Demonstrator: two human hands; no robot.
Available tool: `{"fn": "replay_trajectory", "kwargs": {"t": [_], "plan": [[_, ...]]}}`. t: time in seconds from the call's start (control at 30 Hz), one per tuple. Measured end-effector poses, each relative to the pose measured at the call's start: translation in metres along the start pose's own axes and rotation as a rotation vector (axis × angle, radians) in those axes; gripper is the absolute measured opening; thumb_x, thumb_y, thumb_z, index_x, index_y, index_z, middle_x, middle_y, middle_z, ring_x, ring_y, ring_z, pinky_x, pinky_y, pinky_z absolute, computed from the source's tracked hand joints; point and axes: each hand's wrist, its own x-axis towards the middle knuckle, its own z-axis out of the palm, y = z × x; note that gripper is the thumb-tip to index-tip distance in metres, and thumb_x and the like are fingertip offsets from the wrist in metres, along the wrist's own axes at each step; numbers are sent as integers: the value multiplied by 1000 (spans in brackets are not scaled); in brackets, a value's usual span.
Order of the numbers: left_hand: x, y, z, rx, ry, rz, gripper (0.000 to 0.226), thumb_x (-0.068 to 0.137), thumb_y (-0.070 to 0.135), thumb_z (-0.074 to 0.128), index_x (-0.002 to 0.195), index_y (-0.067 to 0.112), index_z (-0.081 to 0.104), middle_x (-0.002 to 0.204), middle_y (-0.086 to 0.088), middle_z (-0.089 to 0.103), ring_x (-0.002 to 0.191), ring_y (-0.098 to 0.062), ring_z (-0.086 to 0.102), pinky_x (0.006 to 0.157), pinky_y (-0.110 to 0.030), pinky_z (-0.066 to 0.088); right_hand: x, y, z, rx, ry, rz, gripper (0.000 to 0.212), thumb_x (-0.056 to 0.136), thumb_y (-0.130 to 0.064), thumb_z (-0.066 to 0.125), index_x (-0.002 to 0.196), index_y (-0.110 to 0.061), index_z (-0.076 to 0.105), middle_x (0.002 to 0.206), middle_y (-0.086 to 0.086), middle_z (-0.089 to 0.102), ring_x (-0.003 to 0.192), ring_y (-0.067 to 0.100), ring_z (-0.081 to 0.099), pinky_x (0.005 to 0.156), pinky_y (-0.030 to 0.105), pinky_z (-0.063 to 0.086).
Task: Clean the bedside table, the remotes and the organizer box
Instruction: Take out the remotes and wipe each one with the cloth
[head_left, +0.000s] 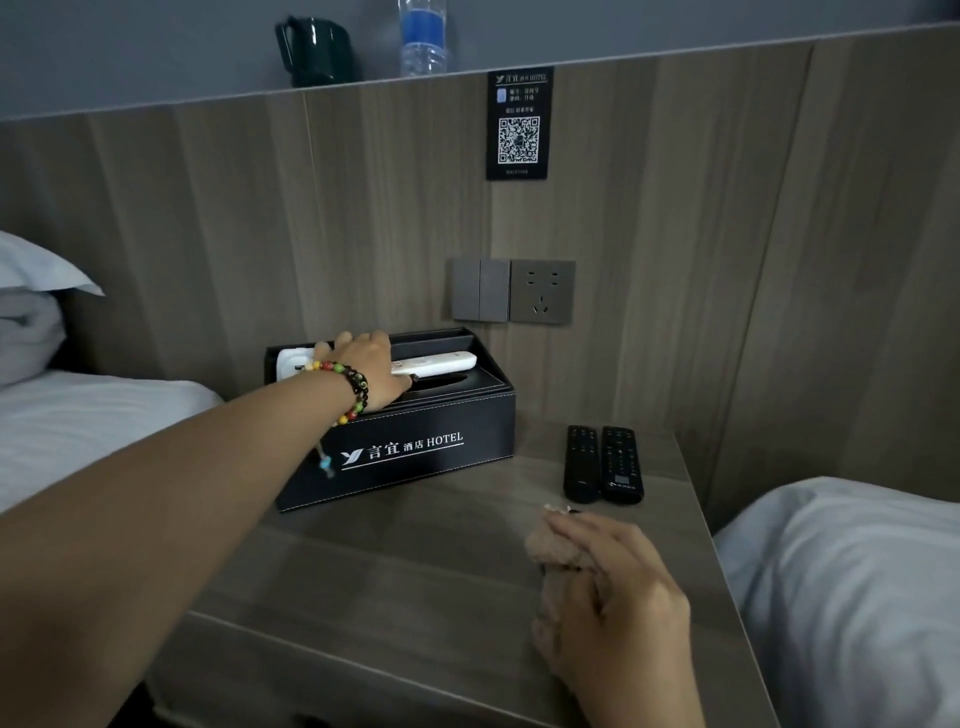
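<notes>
Both hands are busy and well apart. The left hand (366, 370) reaches over the black organizer box (410, 447), fingers curled round the white remote (441, 364) lying across its top at the back of the bedside table (395, 561). The right hand (618, 603) clutches a bunched brown cloth (553, 548) just above the tabletop. Two black remotes (602, 465) lie side by side near the wall. Seemingly the white remote is being handled for wiping; next, it and the cloth must be brought together.
</notes>
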Motion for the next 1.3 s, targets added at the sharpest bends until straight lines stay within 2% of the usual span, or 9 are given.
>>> {"fn": "replay_trajectory", "kwargs": {"t": [0.23, 0.33, 0.5, 0.67, 0.8, 0.9, 1.03, 1.17, 1.3], "plan": [[15, 1, 0, -10, -133, -30, 67, 86, 61, 51, 127, 9, 47, 126, -13, 49, 109, -27, 52, 90, -36, 46, 3, -6, 3, 87, 95, 17, 46, 71, -4, 36, 89, -12, 78, 94, 1, 69, 94, 0, 60, 86, -2, 38], [15, 1, 1, -58, -140, -45, 63, 89, 56, 52, 124, 4, 48, 118, -12, 55, 96, -24, 55, 78, -31, 46, 2, -4, 4, 122, 98, 30, 48, 68, 2, 37, 88, -12, 78, 95, 0, 69, 94, -1, 61, 86, 0, 41], [-18, 16, -3, -120, 197, -15, 48, 93, 46, 50, 126, 12, 47, 124, -13, 48, 116, -32, 46, 94, -42, 40, 2, -6, 1, 135, 105, 36, 50, 66, -13, 33, 86, -11, 78, 93, 1, 69, 95, -6, 61, 83, -2, 39], [-115, 51, -25, -1034, 328, 73, 32, 90, 52, 49, 106, 25, 55, 108, -4, 54, 95, -21, 58, 86, -37, 48, 3, 0, -2, 81, 74, 41, 44, 62, 14, 60, 89, -16, 79, 94, -4, 69, 97, -15, 57, 82, -4, 37], [-200, 65, -15, -1792, 3, -7, 36, 81, 54, 60, 102, 25, 66, 90, 2, 71, 81, -10, 69, 65, -30, 52, 0, 1, -8, 10, -19, 24, 69, 48, 24, 77, 96, -24, 75, 98, -8, 68, 100, -21, 53, 84, -6, 34], [-227, 58, 6, -2156, -230, -75, 62, 62, 44, 74, 116, 14, 68, 106, -3, 73, 95, -14, 70, 75, -31, 50, -2, -4, -16, 3, -48, -9, 72, 43, 19, 86, 101, -23, 74, 105, -13, 65, 102, -23, 51, 85, -6, 34], [-224, 39, 21, -2411, -318, -100, 80, 37, 40, 95, 110, 14, 73, 122, -6, 67, 111, -18, 65, 92, -35, 44, -5, -20, -25, -32, -29, -80, 73, 39, 17, 88, 105, -11, 73, 108, 4, 67, 107, -11, 56, 86, -1, 39], [-216, 33, 25, -2510, -369, -64, 78, 48, 30, 94, 116, 5, 68, 111, -14, 68, 102, -23, 67, 79, -36, 57, -13, -53, -7, 12, 81, -165, 33, 75, 2, 76, 104, -13, 73, 111, 2, 67, 109, 2, 61, 89, 12, 47], [-208, 24, 31, -2422, -309, -50, 78, 35, 36, 97, 105, 11, 73, 104, -14, 72, 96, -25, 71, 72, -34, 58, -27, -74, 12, 61, 68, -165, 40, 70, 0, 75, 106, -16, 73, 114, 3, 66, 108, 8, 63, 87, 15, 49]]}}
